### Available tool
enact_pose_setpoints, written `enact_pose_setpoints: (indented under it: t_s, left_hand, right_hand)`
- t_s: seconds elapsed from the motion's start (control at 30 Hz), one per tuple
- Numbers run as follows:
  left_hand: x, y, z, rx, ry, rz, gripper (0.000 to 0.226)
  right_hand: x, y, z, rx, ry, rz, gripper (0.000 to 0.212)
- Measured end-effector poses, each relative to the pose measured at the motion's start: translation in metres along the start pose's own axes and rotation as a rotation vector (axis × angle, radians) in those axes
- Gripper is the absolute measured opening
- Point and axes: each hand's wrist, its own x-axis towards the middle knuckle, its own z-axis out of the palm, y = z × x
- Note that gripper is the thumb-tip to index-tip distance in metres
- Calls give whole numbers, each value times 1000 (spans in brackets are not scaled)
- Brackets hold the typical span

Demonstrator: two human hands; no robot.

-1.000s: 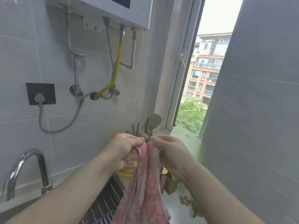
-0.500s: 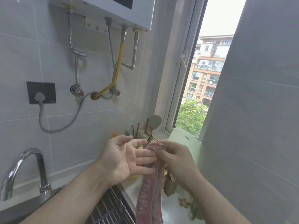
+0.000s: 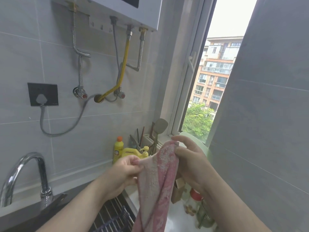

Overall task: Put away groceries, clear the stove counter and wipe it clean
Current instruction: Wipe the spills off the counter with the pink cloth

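Note:
A pink and white cloth [image 3: 155,185] hangs down in front of me, spread between both hands above the counter. My left hand [image 3: 123,173] pinches its left upper edge between thumb and fingers. My right hand [image 3: 189,158] grips the top right corner, held a little higher. The cloth's lower end runs out of the frame at the bottom.
A chrome faucet [image 3: 25,173] stands at the left over a dark sink with a wire rack [image 3: 113,213]. Yellow detergent bottles [image 3: 118,149] and a utensil holder [image 3: 150,139] line the back wall. Jars [image 3: 194,200] sit on the counter below my right arm. An open window [image 3: 210,91] is at right.
My left hand, open beside the cloth half a second ago, has closed on its edge. The two hands have moved apart and the bunched cloth now spreads open between them.

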Motion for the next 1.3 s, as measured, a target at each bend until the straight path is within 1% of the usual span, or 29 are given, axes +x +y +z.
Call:
enact_pose_setpoints:
  t_s: [0.07, 0.1, 0.17, 0.23, 0.27, 0.3, 0.37, 0.4, 0.47, 0.53, 0.57, 0.63, 0.67, 0.7, 0.73, 0.77, 0.87, 0.9, 0.93, 0.97, 1.0, 1.03, 1.1, 1.13, 1.17, 1.23, 1.3]
  left_hand:
    - [0, 11, 0, -101, 102, 87, 16]
    - [0, 18, 0, -119, 154, 130, 19]
    - [0, 32, 2, -43, 223, 215, 21]
    - [0, 45, 11, 27, 247, 276, 19]
    - [2, 50, 16, -4, 244, 294, 18]
    - [3, 55, 23, -66, 238, 300, 16]
    - [8, 64, 35, -190, 232, 293, 15]
    - [11, 67, 39, -236, 235, 283, 15]
    - [16, 70, 47, -288, 253, 248, 13]
    - [22, 71, 46, -277, 299, 224, 12]
    - [24, 72, 43, -268, 326, 220, 12]
    - [30, 74, 30, -288, 359, 238, 12]
    - [32, 70, 22, -342, 349, 246, 8]
    - [31, 64, 17, -416, 317, 233, 9]
    - [30, 50, 12, -473, 276, 184, 17]
    - [26, 31, 8, -490, 240, 85, 29]
    - [11, -34, 8, -487, 120, -299, 78]
    - [3, -49, 12, -480, 55, -378, 86]
    - [-1, -59, 13, -478, 6, -404, 82]
    - [-6, -63, 17, -481, -21, -386, 70]
    - [-7, -63, 20, -489, -21, -346, 56]
    - [-8, -59, 24, -497, -17, -292, 48]
    - [-6, -50, 24, -477, -28, -226, 40]
    - [-4, -45, 23, -446, -37, -231, 34]
    - [-3, -41, 21, -417, -52, -265, 31]
    - [-3, -37, 20, -354, -77, -335, 33]
    - [1, -36, 22, -372, -53, -289, 37]
  right_hand:
    - [-1, 0, -6, -98, 56, -21, 28]
    - [-1, 0, -9, -153, 85, -25, 28]
    - [-1, 2, -12, -216, 133, -40, 27]
    - [1, 6, -13, -132, 173, -47, 22]
    - [3, 11, -14, -36, 168, -24, 22]
    - [3, 17, -15, 67, 121, 27, 32]
    - [1, 38, -12, 235, -71, 178, 68]
    - [-2, 51, -9, 274, -159, 247, 76]
    - [-10, 78, -6, 261, -224, 296, 73]
    - [-16, 97, -5, 253, -269, 232, 66]
    - [-19, 98, -2, 261, -273, 200, 67]
    - [-18, 94, 1, 285, -227, 176, 75]
    - [-17, 91, 0, 301, -176, 164, 71]
    - [-15, 87, 0, 337, -137, 145, 63]
    - [-13, 82, 0, 375, -114, 131, 56]
    - [-11, 77, -1, 412, -93, 136, 53]
    - [-6, 65, -2, 449, -27, 210, 52]
    - [-6, 62, -4, 435, -11, 225, 49]
    - [-5, 60, -6, 418, 4, 233, 43]
    - [-5, 58, -8, 400, 13, 235, 40]
    - [-6, 56, -12, 389, 5, 229, 43]
    - [-7, 53, -14, 378, -22, 226, 49]
    - [-8, 50, -20, 375, -83, 239, 59]
    - [-7, 48, -23, 372, -99, 254, 61]
    - [-6, 46, -25, 365, -110, 264, 63]
    - [-5, 44, -31, 358, -129, 276, 63]
    - [-5, 43, -34, 331, -156, 293, 61]
